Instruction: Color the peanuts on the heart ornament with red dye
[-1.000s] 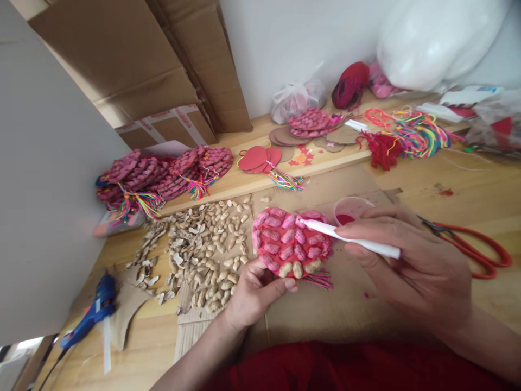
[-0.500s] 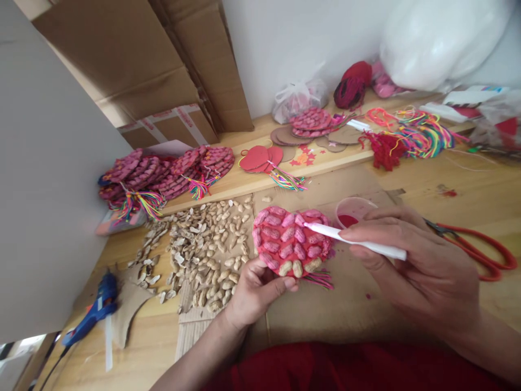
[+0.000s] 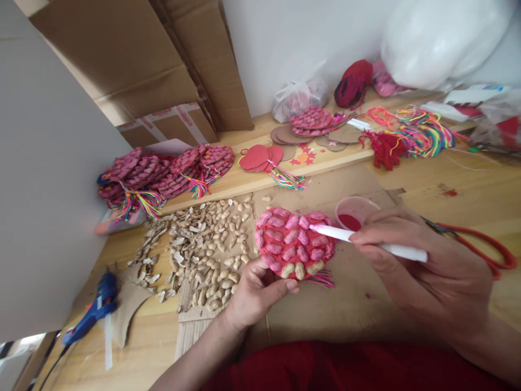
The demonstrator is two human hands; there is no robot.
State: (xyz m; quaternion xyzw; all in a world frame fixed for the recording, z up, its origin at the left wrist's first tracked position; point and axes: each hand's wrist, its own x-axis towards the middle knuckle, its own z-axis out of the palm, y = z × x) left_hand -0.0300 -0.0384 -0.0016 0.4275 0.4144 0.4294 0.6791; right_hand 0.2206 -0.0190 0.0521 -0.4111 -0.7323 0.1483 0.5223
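My left hand [image 3: 254, 293] pinches the lower left edge of a red heart-shaped card [image 3: 293, 243] covered with peanut shells, most painted pink, three at the bottom unpainted. A multicoloured tassel hangs at its lower right. My right hand [image 3: 423, 266] grips a white-handled brush [image 3: 366, 241], its tip resting on the heart's upper right shells. A small cup of red paint [image 3: 353, 213] stands just behind the brush.
Loose peanut shells [image 3: 203, 250] cover cardboard to the left. A blue glue gun [image 3: 91, 310] lies at the lower left, red scissors [image 3: 478, 247] at the right. Finished pink hearts [image 3: 163, 171], red card hearts [image 3: 258, 157], coloured threads [image 3: 411, 136] and cardboard boxes [image 3: 134, 65] sit behind.
The brush and my right hand have drawn back slightly to the right across the heart's upper shells. My left hand keeps the heart in the same place.
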